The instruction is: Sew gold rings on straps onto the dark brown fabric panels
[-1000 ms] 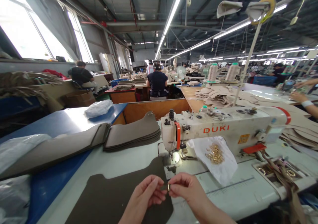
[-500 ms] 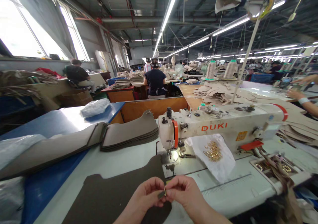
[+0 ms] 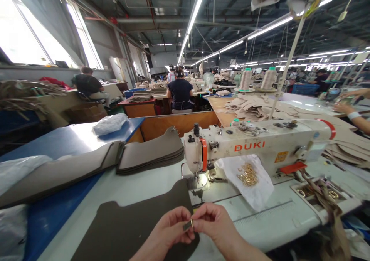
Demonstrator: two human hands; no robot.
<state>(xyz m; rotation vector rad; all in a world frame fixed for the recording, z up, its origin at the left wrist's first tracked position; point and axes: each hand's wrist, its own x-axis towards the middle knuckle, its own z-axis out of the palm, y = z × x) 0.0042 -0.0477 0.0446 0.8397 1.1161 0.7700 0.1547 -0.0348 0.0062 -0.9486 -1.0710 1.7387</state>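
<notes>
My left hand (image 3: 175, 228) pinches a small dark strip (image 3: 187, 226) between thumb and fingers. Right beside it, my right hand (image 3: 212, 224) is closed on a small gold metal piece (image 3: 192, 223) that touches the strip. Both hands are over the right edge of a large dark olive panel (image 3: 130, 226) lying on the pale table. Just behind them stands a white sewing machine (image 3: 254, 145) marked DUKI. On its bed, a white sheet (image 3: 261, 193) holds a pile of gold metal pieces (image 3: 248, 175).
A stack of dark panels (image 3: 152, 151) lies behind the single panel. At the right, a tray (image 3: 315, 207) holds rings and ribbon. A thread stand rises behind the machine. Another person's hands (image 3: 347, 106) are at far right; people sit farther back.
The dark strip and the gold piece have shifted slightly between my fingers. Both hands stay almost in the same place and keep their pinch.
</notes>
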